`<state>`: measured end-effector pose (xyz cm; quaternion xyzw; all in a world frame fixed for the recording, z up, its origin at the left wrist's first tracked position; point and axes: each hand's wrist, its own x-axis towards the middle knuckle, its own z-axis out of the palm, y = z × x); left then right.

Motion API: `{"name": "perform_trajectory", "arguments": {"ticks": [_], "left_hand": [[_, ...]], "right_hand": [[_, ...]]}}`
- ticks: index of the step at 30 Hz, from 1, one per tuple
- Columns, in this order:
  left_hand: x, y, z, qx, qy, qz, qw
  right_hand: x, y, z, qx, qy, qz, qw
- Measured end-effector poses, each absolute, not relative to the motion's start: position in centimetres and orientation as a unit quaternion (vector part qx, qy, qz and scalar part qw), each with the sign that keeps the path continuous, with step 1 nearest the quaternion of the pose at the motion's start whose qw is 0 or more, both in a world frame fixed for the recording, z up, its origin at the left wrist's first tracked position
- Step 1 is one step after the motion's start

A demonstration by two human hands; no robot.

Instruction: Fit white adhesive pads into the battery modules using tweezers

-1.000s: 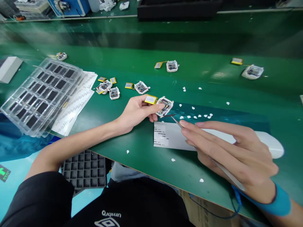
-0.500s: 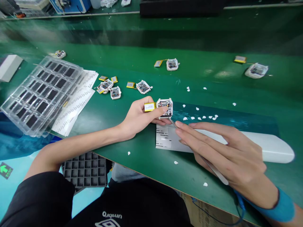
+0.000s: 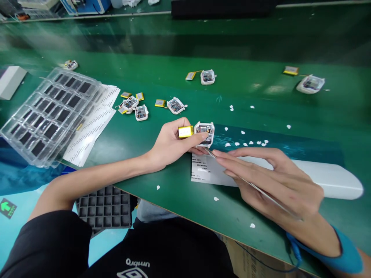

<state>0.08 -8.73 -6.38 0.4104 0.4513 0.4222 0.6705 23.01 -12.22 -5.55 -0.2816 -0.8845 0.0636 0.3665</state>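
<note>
My left hand (image 3: pixel 174 141) is closed on a white watch-like case (image 3: pixel 211 141) with its circuit board showing, the thumb lying over the board. A small yellow-edged battery (image 3: pixel 185 131) sticks out on the case's left side, above my fingers. Between the fingers of my right hand (image 3: pixel 278 185) is a pair of metal tweezers (image 3: pixel 266 196), its tip at the lower edge of the case. Whether the tip grips anything is too small to tell. Below the hands lies a white printed sheet (image 3: pixel 203 170), partly covered by my right hand.
Several similar cases (image 3: pixel 176 105) with batteries lie further back and left. Clear trays (image 3: pixel 52 112) with dark pieces rest on white sheets (image 3: pixel 89 143) at left. Small white stickers (image 3: pixel 237 144) dot a blue film strip (image 3: pixel 307 150). A blue wrist strap (image 3: pixel 344 251) with cord circles my right wrist.
The case and battery in my left hand have shifted slightly right and tilted. The tweezers' rear end has swung right and lies flatter, with my right hand turned a little.
</note>
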Motion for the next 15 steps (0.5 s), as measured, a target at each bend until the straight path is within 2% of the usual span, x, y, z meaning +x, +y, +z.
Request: {"name": "perform_trajectory", "arguments": {"ticks": [7,13,15], "left_hand": [[0.1,-8.7,-6.0,0.393,0.425,0.419,0.699],[0.0,-8.6,-6.0,0.408,0.441,0.398,0.693],[0.0,-8.7,-6.0,0.411,0.438,0.396,0.694]], "right_hand": [[23.9,-12.4,-5.6,-0.285,-0.889,0.027,0.357],[24.4,-12.2,-5.1,-0.259,-0.924,0.013,0.280],[24.2,-12.2,-5.2,-0.254,-0.917,0.005,0.308]]}}
